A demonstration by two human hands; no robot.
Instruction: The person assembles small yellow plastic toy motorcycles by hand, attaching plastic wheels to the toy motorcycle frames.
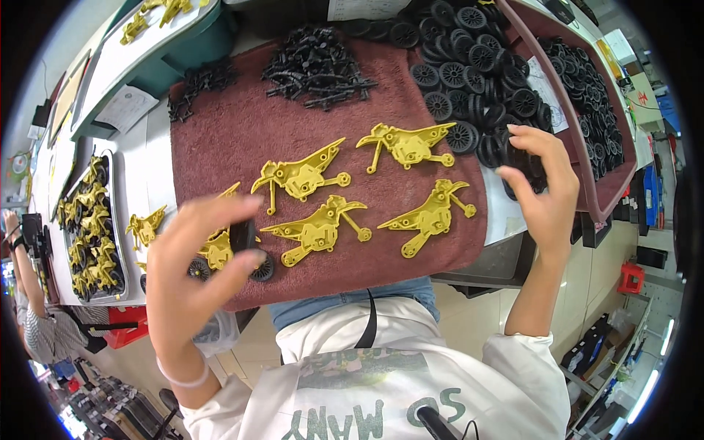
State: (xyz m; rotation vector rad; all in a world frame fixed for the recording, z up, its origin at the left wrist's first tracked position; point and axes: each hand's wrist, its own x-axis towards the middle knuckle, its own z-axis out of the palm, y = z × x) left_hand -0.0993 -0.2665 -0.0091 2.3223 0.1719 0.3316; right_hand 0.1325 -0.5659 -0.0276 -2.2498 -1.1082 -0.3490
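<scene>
A tiled-floor workroom surrounds a white table (158,158) spread with a maroon towel (205,147). At the far left edge of the frame a co-worker's striped sleeve (53,334) shows, and beside it a metal tray (122,257) is crowded with yellow-and-black pieces; a teal bin (176,60) stands at upper left. In the lower left the left hand (187,268) hangs over the towel's edge, thumb and fingers curved towards each other with a dark part (243,236) between their tips; whether they pinch it I cannot tell. This hand partly hides one yellow frame, with a loose black wheel (262,266) just beside it. Four more yellow frames (317,229) lie in the middle of the towel, below a heap of black pins (315,70). At upper right is a heap of black wheels (469,77), and there the right hand (550,191) has its thumb and fingers apart in a curve around dark wheels; contact is unclear. Beyond stands a pink bin (589,183) holding more wheels. The heap could slide if a wheel were tugged from its foot, and a sweeping left wrist could knock the hidden frame or send the loose wheel off the near edge.
</scene>
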